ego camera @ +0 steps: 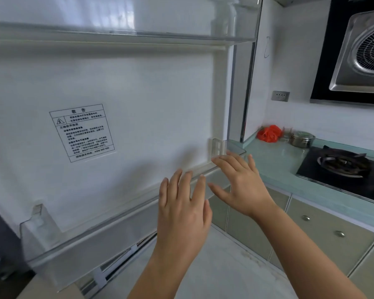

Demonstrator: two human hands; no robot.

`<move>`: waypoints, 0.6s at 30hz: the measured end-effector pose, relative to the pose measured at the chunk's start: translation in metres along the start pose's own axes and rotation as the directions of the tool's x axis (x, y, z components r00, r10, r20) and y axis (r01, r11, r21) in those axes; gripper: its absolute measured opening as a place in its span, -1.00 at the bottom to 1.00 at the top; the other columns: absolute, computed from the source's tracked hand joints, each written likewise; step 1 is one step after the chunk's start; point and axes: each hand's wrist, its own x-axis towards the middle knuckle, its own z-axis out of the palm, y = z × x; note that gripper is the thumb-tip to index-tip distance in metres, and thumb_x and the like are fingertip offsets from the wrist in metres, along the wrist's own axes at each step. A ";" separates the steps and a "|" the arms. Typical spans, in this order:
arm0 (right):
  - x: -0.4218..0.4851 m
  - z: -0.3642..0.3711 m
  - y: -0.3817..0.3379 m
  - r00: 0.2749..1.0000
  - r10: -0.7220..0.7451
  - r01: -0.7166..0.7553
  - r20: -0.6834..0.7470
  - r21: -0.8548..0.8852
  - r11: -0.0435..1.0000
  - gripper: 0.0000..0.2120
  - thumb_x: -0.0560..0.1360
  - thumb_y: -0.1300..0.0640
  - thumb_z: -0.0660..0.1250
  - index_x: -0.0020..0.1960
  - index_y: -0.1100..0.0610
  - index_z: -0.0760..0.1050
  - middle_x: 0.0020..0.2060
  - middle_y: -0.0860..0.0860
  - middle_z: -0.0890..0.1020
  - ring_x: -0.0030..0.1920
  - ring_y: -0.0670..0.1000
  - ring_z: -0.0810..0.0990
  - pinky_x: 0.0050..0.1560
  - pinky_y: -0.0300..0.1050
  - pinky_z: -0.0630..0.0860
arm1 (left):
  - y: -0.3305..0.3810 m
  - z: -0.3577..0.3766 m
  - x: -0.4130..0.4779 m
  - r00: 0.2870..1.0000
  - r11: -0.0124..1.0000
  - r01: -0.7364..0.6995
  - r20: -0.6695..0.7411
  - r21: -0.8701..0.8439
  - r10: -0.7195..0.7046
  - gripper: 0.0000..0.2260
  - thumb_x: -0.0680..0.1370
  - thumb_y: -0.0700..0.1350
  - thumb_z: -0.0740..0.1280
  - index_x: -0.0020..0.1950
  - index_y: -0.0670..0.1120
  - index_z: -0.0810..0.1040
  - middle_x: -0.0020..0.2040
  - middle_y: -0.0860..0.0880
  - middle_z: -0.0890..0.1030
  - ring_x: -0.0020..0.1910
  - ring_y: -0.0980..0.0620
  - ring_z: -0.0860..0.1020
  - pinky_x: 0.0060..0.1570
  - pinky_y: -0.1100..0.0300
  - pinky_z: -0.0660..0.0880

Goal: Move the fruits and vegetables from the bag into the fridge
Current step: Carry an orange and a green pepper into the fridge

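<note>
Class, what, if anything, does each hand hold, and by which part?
Nothing. The left hand and right hand are both open by the fridge door.

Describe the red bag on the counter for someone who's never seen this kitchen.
Start at the pale green countertop right of the open fridge door. Follow it to the back corner by the wall, just left of the steel lidded pot. The bag is crumpled red plastic, the only brightly coloured, soft thing there.
</note>
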 end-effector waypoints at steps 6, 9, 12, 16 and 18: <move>0.011 0.009 0.005 1.000 -0.007 0.007 0.012 0.012 1.000 -0.44 0.43 -0.20 0.15 0.31 0.11 0.42 0.25 0.06 0.51 0.37 0.12 0.33 0.31 0.29 0.06 | -0.004 0.009 0.005 1.000 1.000 -0.001 0.022 -0.003 0.001 -0.65 0.43 -0.05 0.16 0.16 -0.11 0.50 0.13 -0.16 0.57 0.24 -0.14 0.39 0.28 -0.06 0.15; 0.005 0.004 0.006 1.000 -0.023 0.023 -0.002 0.016 1.000 -0.43 0.45 -0.19 0.13 0.37 0.07 0.35 0.33 0.05 0.44 0.41 0.11 0.25 0.34 0.20 -0.04 | 0.004 0.010 0.007 1.000 0.999 -0.026 0.009 -0.045 0.026 -0.67 0.45 -0.05 0.17 0.16 -0.10 0.49 0.14 -0.15 0.56 0.25 -0.14 0.38 0.27 -0.09 0.16; -0.007 -0.005 0.008 1.000 0.015 -0.015 -0.012 0.034 0.999 -0.42 0.46 -0.17 0.11 0.42 0.04 0.27 0.39 0.02 0.36 0.44 0.09 0.17 0.35 0.16 -0.10 | 0.018 0.014 0.010 0.998 0.988 -0.062 -0.015 -0.140 0.060 -0.70 0.45 -0.07 0.19 0.16 -0.10 0.45 0.16 -0.15 0.55 0.25 -0.16 0.41 0.25 -0.10 0.20; -0.037 -0.029 0.028 0.986 0.158 -0.160 -0.061 -0.040 0.986 -0.46 0.45 -0.11 0.13 0.37 0.08 0.35 0.34 0.04 0.43 0.40 0.13 0.27 0.32 0.21 0.01 | 0.050 0.026 0.018 0.991 0.948 -0.136 -0.032 -0.286 0.132 -0.70 0.46 -0.10 0.23 0.17 -0.10 0.46 0.17 -0.15 0.54 0.25 -0.16 0.42 0.24 -0.13 0.27; -0.059 -0.046 0.041 0.965 0.248 -0.257 -0.088 -0.115 0.960 -0.50 0.44 -0.08 0.14 0.31 0.12 0.42 0.27 0.07 0.50 0.34 0.16 0.37 0.28 0.28 0.13 | 0.072 0.036 0.021 0.981 0.918 -0.191 -0.033 -0.347 0.191 -0.70 0.45 -0.12 0.25 0.17 -0.12 0.49 0.16 -0.16 0.55 0.23 -0.17 0.45 0.20 -0.16 0.35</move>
